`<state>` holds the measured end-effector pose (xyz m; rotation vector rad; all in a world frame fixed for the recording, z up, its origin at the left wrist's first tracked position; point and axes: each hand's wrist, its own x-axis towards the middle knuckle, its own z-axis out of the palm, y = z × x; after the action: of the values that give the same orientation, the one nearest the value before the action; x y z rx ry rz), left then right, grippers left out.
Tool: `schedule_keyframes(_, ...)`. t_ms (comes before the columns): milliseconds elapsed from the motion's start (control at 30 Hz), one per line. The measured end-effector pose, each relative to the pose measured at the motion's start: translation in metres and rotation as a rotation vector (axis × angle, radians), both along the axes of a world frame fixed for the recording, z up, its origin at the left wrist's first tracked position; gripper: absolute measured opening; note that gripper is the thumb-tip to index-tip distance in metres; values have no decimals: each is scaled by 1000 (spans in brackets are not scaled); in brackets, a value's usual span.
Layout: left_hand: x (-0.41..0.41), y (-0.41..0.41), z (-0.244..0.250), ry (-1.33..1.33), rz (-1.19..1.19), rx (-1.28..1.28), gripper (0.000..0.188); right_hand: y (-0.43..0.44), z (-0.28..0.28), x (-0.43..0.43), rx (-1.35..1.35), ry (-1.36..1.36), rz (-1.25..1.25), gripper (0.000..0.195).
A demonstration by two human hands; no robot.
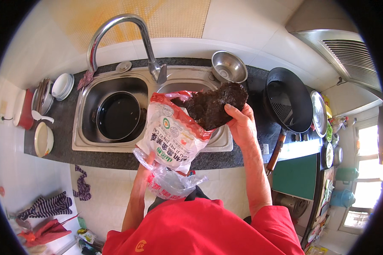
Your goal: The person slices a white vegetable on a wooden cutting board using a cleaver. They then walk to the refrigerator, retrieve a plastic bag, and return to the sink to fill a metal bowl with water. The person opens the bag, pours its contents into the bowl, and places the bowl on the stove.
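Note:
My right hand (244, 126) grips a dark, flat piece of dried seaweed (218, 103), thumb on top. Its left end lies at the mouth of a white and red printed plastic package (175, 134), which bears writing. With my left hand (146, 164) I hold the lower left of that package, together with a thin clear plastic bag (169, 183) that hangs beneath it. The fingers of this hand are partly hidden behind the plastic. Both hands are over the front edge of the double steel sink (78, 127), and the package covers much of the right basin.
A black pan (118, 114) sits in the left basin under the faucet (143, 35). Behind the right basin stands a steel bowl (229, 67). A wok (289, 98) rests at right, its wooden handle (277, 149) pointing forward. Bowls (63, 86) and a cream bowl (44, 139) stand left.

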<state>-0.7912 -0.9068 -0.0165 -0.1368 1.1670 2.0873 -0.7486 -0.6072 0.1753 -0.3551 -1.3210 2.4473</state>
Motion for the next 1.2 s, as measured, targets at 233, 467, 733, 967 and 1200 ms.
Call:
schedule_keyframes(233,-6,18,33,53,1,-67,56,25,-4,-5,-72,124,-122,25)
schedule_keyframes(467,-4,13,18,-8,102,-76,54,48,-4,-18,-52,130,-331,17)
schedule_keyframes(733,-7,8,15,-24,101,-85,49,137,-46,-88,667,-116,-678,16)
schedule_keyframes(967,-8,0,11,-37,98,-75,47,194,-104,-126,1273,-610,-507,47)
schedule_keyframes(1200,-4,-49,17,-35,173,-87,45,11,45,-57,637,116,-114,20)
